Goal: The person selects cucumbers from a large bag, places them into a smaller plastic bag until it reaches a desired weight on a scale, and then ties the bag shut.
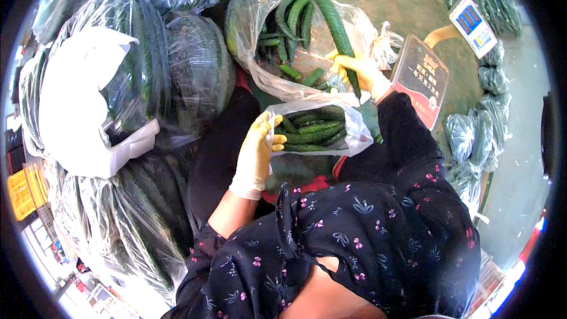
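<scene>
My left hand (258,149), in a pale yellow glove, is closed on the left rim of a small clear plastic bag (358,132). Several green cucumbers (313,134) lie side by side inside that bag. Gloved as well, my right hand (365,73) grips a long cucumber (334,23) near its lower end. The cucumber slants up and left, its far end blurred. Behind it, a large clear plastic bag (248,65) gapes open, with several loose cucumbers (290,20) in it, some curved. The right fingertips are partly hidden.
Right of the large bag stands a scale with a dark printed platform (420,77) and a lit display (471,25). Big bags packed with cucumbers (139,53) are piled at the left under a white sheet (74,106). Smaller filled bags (483,130) line the right side.
</scene>
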